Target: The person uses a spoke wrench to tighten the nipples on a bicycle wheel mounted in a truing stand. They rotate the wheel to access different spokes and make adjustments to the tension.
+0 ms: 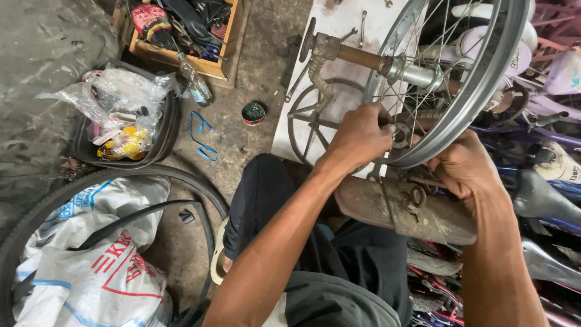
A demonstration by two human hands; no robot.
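- While the person sits over a rusty metal stand (405, 209), a bare bicycle wheel rim (478, 85) stands upright on edge between both hands, probably so it can turn freely on its axle.
- Left hand (360, 134) is closed, fingers (381, 118) curled around something small at the rim's inner edge among the spokes (423, 91); what it grips is hidden.
- Right hand (463, 165) wraps the rim's lower edge from the far side; fingers are hidden, so I cannot tell how tightly they close.
- Just above the left fingers, the hub (417, 75) sits on a threaded axle (357, 57); this long axis runs roughly level, pointing up-left, away from the right hand.
- Well left of both hands, on the floor, lie a loose black tyre (121, 212), a white sack (91, 266) and a plastic bottle (195, 82).
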